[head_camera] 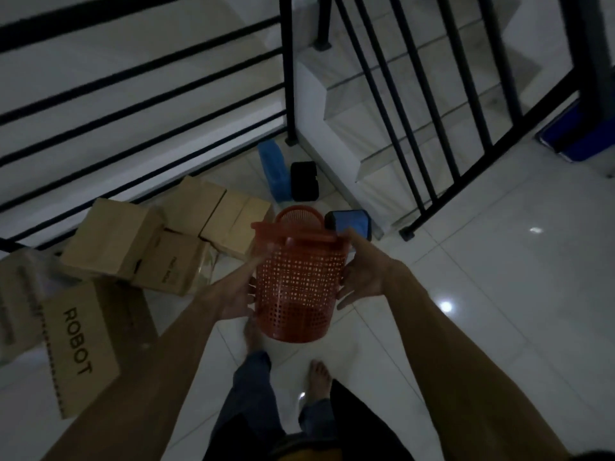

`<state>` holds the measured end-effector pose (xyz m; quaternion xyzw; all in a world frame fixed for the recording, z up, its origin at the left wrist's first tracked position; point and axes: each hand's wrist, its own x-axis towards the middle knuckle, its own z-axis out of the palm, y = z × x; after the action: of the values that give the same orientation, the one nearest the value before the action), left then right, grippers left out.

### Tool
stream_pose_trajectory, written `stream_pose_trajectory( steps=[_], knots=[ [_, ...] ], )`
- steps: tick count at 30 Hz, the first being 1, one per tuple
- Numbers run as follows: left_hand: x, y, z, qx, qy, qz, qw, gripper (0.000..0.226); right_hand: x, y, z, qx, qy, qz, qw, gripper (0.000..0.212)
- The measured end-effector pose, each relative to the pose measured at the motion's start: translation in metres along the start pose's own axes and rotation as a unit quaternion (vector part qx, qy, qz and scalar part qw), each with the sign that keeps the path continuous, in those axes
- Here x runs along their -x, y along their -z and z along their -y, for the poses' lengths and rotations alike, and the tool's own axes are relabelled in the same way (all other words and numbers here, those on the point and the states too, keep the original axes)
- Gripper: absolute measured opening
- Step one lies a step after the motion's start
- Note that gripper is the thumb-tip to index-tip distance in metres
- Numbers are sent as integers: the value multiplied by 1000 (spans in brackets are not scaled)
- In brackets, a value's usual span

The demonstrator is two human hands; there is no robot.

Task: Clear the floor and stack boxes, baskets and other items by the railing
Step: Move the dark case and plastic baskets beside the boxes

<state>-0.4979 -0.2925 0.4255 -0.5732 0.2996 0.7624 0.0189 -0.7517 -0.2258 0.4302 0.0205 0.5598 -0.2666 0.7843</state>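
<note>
Holding a red perforated plastic basket (298, 281) between both hands, we stand barefoot on the glossy white tiled floor (482, 294) and look down past our forearms. Our left hand (238, 294) lies against the basket's left wall with the fingers stretched forward along the mesh, not curled around it. Our right hand (361, 271) presses the opposite wall, its fingers spread and reaching up toward the rim, the thumb hanging lower beside the mesh. The basket is carried upright in the air above the floor, its thick rim and arched handle toward the far side, its round bottom toward us.

Beyond and to the left, several brown cardboard boxes (159, 241) are gathered against the black metal railing (143, 104) with its horizontal bars. Nearer to us on the left lies a larger cardboard box printed with the word ROBOT (80, 344), partly covered by our left forearm. Just past the basket's rim a dark case with a blue face (352, 222) rests on the tiles, touching or nearly touching our right fingertips in this view; we cannot tell which. Farther off, near the railing post, a blue plastic container (274, 169) stands beside a small black box (304, 181). White steps (366, 128) run behind slanted black bars on the right, and a blue object (579, 138) sits at the far right edge, too blurred to identify.
</note>
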Motion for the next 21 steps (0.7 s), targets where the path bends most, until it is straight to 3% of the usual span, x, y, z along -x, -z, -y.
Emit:
stream_pose_trajectory(
  steps=[4, 7, 9, 11, 14, 16, 21],
  knots=[
    [-51, 32, -10, 86, 66, 21, 994, 108, -48, 4, 3, -59, 74, -96, 991, 49],
    [-107, 49, -12, 156, 76, -27, 984, 72, -94, -4, 3, -63, 77, -143, 985, 21],
    [-156, 61, -9, 156, 56, -75, 983, 43, -143, -9, 1, -65, 76, -175, 980, 29],
    [-212, 79, 3, 125, 55, -132, 982, 29, -205, -6, -4, -76, 72, -198, 975, 45],
    [-300, 117, 32, 37, 50, -224, 973, 3, -305, 9, -20, -77, 49, -228, 969, 48],
    [-354, 146, 55, -42, 29, -266, 963, 3, -366, 21, -34, -63, 22, -238, 969, 43],
    [-452, 200, 88, -192, -6, -324, 926, 49, -492, 42, -64, -3, -25, -250, 968, 39]
  ],
)
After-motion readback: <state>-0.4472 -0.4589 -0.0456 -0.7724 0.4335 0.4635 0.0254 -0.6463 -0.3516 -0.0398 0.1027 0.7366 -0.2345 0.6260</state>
